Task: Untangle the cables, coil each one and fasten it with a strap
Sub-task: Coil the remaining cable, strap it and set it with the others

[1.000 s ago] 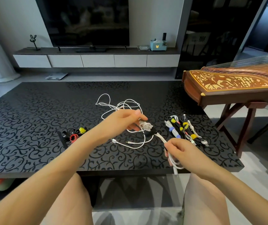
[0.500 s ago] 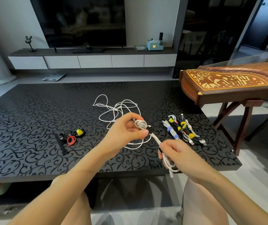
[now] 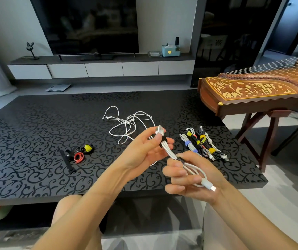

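Note:
A coiled white cable (image 3: 170,152) hangs in the air above the table's front edge, held at both ends. My left hand (image 3: 144,150) pinches its far end, where a black strap (image 3: 163,140) wraps the coil. My right hand (image 3: 188,175) grips the near end, with a USB plug (image 3: 210,185) sticking out over the palm; a second dark strap shows at its fingertips. Behind my hands a tangle of white cables (image 3: 128,123) lies loose on the black patterned table (image 3: 36,141). Several strapped cable bundles (image 3: 202,144) lie to the right.
Spare straps (image 3: 78,154), black, red and yellow, lie left of my hands. A wooden zither (image 3: 256,91) on a stand is beside the table's right edge. A TV and a low cabinet (image 3: 101,69) are at the back. My knees are under the table's front edge.
Both hands have lifted the coiled cable and turned it, so the palms face up more and the USB plug now shows in my right hand.

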Demonstrator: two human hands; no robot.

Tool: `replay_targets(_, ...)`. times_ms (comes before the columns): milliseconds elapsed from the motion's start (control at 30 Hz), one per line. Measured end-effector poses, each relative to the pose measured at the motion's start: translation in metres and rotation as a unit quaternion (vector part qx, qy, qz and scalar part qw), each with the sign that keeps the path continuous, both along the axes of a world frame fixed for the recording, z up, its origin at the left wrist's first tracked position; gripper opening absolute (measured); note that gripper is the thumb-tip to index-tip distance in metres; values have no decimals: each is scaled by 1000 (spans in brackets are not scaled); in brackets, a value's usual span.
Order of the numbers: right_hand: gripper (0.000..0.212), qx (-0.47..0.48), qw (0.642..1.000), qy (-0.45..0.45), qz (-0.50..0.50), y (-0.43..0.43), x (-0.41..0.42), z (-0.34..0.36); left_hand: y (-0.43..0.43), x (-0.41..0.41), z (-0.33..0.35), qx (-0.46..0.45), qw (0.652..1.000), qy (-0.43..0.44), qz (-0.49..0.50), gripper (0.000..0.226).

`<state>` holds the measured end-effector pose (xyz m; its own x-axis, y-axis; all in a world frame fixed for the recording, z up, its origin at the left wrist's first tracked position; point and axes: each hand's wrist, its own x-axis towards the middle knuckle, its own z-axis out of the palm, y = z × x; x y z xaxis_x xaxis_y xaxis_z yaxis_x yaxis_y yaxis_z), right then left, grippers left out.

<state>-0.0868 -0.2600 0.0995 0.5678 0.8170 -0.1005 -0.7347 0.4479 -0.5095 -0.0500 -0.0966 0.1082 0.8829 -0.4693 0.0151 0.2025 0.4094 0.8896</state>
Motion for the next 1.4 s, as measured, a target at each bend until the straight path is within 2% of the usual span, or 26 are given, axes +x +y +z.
replay_targets(67, 28, -13, 1000, -12, -6, 1, -1, -1, -2, 0, 1, -8, 1000, -7, 25, 28)
replay_targets(100, 30, -49, 998, -33, -22, 1, -1, 0, -3, 0, 2, -7, 999, -13, 40, 28)
replay_targets(167, 39, -184, 974, -100, -84, 0, -3, 2, -5, 0, 2, 2, 997, -17, 70, 28)
replay_targets(267, 54, -374, 886, -231, -147, 1, -3, 3, -7, -1, -3, 52, 990, -48, 123, 30)
replay_targets(333, 44, -479, 792, -337, -175, 3, -5, 0, -10, 0, -8, 111, 975, -82, 176, 29)
replay_targets(367, 36, -497, 766, -360, -192, 5, -7, -1, -12, 0, -10, 129, 968, -91, 197, 29)
replay_targets(400, 32, -488, 769, -359, -205, 6, -9, -2, -14, 0, -11, 132, 965, -93, 205, 31)
replay_targets(500, 36, -382, 859, -280, -194, 10, -12, -2, -18, 2, -14, 60, 988, -61, 132, 48)
replay_targets(567, 38, -320, 904, -230, -167, 9, -12, -5, -19, 3, -17, 14, 996, -33, 79, 46)
replay_targets(633, 38, -259, 938, -173, -154, 7, -10, -7, -20, 5, -22, -10, 998, -19, 60, 42)
replay_targets(700, 39, -225, 953, -130, -157, 3, -8, -9, -20, 8, -25, 2, 997, -30, 72, 42)
replay_targets(800, 38, -278, 933, -150, -171, -1, -6, -16, -25, 14, -30, 82, 984, -62, 149, 39)
replay_targets(933, 20, -403, 856, -213, -243, -4, 0, -22, -41, 27, -45, 184, 946, -111, 242, 32)
replay_targets(1000, 21, -439, 831, -217, -265, -8, 9, -27, -48, 36, -53, 208, 935, -115, 263, 33)
replay_targets(1100, 27, -474, 815, -192, -273, -16, 28, -39, -56, 51, -66, 270, 918, -129, 259, 34)
replay_targets(1167, 27, -526, 778, -195, -282, -22, 44, -47, -59, 63, -74, 312, 916, -113, 227, 37)
replay_targets(1200, 28, -570, 737, -217, -290, -26, 53, -51, -60, 69, -79, 318, 920, -87, 212, 40)
replay_targets(1300, 48, -711, 559, -314, -288, -40, 88, -71, -60, 87, -97, 353, 918, -25, 178, 44)
replay_targets(1333, 52, -742, 510, -332, -280, -43, 99, -79, -61, 92, -103, 376, 910, -29, 170, 41)
replay_targets(1400, 51, -789, 441, -346, -251, -48, 117, -96, -65, 97, -112, 412, 895, -40, 164, 30)
